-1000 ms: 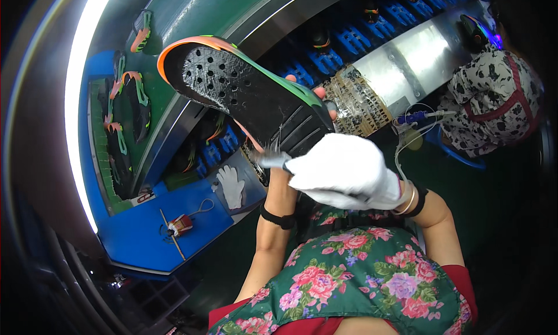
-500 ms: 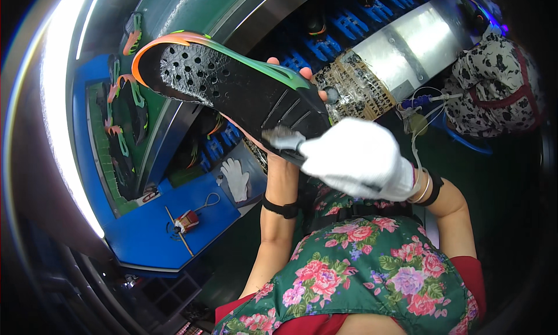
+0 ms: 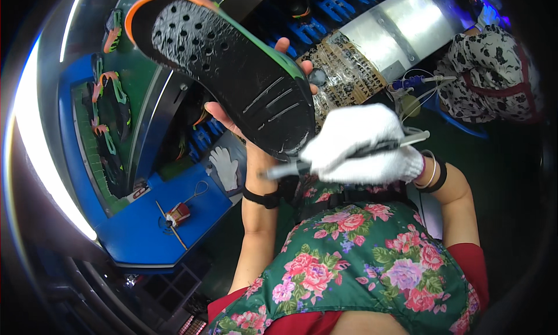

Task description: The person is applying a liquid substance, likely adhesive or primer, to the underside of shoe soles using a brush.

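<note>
A shoe sole (image 3: 232, 82) is held up, its black face toward me, with a rim fading from orange to green. Round holes cover its far left end, and shallow grooves mark the nearer end. Wet-looking gloss shows over parts of the black face. My bare left hand (image 3: 228, 121) grips the sole from behind, thumb at one edge and fingertips at the other. In a white knitted glove, my right hand (image 3: 363, 143) is closed round a brush (image 3: 286, 170). The brush's blurred tip is just below the sole's near end, in front of my left wrist.
On a blue table (image 3: 139, 230) lie a white glove (image 3: 224, 167) and a small red-and-white object (image 3: 178, 214) beside a thin stick. More soles (image 3: 119, 105) lie on the green conveyor at left. Behind are blue racks (image 3: 334, 8) and a metal panel (image 3: 386, 27). Someone in spotted clothing (image 3: 488, 73) is at right.
The brush has come off the sole's black face, down and left past its near end. My left hand has raised the sole up and left, and it looks larger.
</note>
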Tool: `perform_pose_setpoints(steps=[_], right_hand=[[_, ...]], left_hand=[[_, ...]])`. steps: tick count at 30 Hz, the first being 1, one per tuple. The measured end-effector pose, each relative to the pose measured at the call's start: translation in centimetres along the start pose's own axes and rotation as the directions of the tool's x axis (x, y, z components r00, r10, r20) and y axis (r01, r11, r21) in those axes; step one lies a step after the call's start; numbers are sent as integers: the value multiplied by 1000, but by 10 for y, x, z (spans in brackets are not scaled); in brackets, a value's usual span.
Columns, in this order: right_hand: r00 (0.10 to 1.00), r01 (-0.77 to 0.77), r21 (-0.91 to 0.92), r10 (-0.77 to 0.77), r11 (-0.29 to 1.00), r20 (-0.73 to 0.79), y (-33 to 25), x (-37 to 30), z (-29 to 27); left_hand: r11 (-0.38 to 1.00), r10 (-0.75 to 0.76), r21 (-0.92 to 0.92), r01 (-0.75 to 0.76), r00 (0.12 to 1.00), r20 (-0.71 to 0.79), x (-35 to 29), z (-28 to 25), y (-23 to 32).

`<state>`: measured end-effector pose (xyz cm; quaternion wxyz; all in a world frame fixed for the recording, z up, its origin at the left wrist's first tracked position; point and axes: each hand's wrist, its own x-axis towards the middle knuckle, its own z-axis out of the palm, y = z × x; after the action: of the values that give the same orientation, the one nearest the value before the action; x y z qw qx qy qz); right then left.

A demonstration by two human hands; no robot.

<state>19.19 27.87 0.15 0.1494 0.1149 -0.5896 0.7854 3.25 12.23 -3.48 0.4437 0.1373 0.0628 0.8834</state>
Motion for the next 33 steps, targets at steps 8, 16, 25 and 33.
perform_pose_setpoints(steps=[8, 16, 25, 33], right_hand=[[990, 35, -118, -19, 992, 139, -6, -1, -3], [945, 321, -524, -227, 789, 237, 3, 2, -12], [950, 264, -373, -174, 890, 259, 1, 3, -20], [955, 187, -128, -150, 974, 256, 0, -1, -6]], left_hand=[[969, -241, 42, 243, 970, -38, -3, 0, 17], [921, -231, 170, 350, 845, -483, -9, 7, 30], [904, -292, 107, 415, 780, -553, -10, 8, 45], [905, -289, 64, 421, 718, -634, -8, 15, 47]])
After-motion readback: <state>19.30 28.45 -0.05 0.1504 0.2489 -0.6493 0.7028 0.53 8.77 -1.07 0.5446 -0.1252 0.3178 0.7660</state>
